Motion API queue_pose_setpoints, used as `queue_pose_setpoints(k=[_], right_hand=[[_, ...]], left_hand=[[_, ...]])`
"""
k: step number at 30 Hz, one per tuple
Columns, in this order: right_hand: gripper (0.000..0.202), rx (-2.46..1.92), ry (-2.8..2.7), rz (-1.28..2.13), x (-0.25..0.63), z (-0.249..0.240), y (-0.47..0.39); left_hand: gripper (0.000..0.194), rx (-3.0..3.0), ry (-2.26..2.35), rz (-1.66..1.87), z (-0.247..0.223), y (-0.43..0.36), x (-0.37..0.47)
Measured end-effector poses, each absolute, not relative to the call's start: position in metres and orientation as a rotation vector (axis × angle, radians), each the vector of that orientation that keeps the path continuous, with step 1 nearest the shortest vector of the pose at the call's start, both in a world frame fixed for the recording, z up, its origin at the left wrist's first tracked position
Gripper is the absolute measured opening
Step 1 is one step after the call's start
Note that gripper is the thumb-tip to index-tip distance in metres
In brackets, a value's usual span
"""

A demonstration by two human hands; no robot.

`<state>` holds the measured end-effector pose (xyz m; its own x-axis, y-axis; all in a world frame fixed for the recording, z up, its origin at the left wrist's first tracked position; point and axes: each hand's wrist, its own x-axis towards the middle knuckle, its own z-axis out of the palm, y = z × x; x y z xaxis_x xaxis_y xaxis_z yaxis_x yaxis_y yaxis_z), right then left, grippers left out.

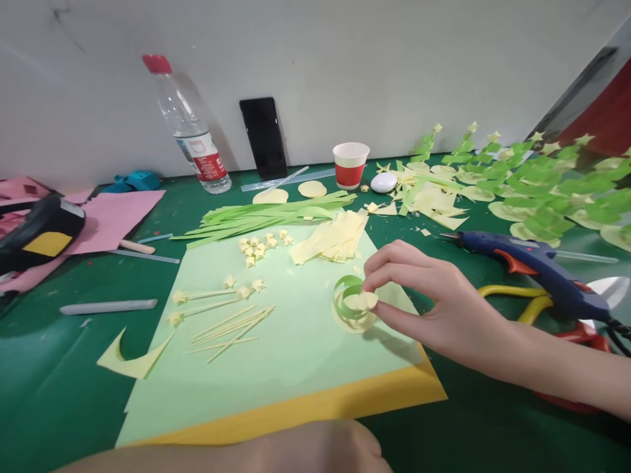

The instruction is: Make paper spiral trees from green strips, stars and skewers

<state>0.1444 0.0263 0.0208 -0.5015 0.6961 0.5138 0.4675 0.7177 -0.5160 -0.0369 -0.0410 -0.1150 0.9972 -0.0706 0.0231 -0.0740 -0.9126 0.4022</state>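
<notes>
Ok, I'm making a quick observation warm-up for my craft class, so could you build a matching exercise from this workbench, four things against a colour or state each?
1. Right hand
2. Phone
3. Paper cup
4. Glue gun

A. Red side, white rim
B. Pinching a pale paper piece
C. Mostly dark blue
D. Black, propped up

Right pairs: 1-B, 2-D, 3-A, 4-C

Cap, upper left: red. Cup, upper centre: red, white rim. Glue gun, right: dark blue, orange trigger.
</notes>
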Motion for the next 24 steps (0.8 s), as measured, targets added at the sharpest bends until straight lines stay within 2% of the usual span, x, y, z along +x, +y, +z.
queue_pose_setpoints(k=[17, 24], right_hand=[[0.011, -0.878, -2.183, 0.411, 0.145, 0.022, 0.027], [0.011, -0.878, -2.180, 0.409, 0.145, 0.021, 0.028]], left_hand=[[0.023, 2.998, 0.055, 0.029, -0.101, -0.040, -0.026], [0.014, 3.045, 0.152, 0.032, -0.067, -0.035, -0.032]])
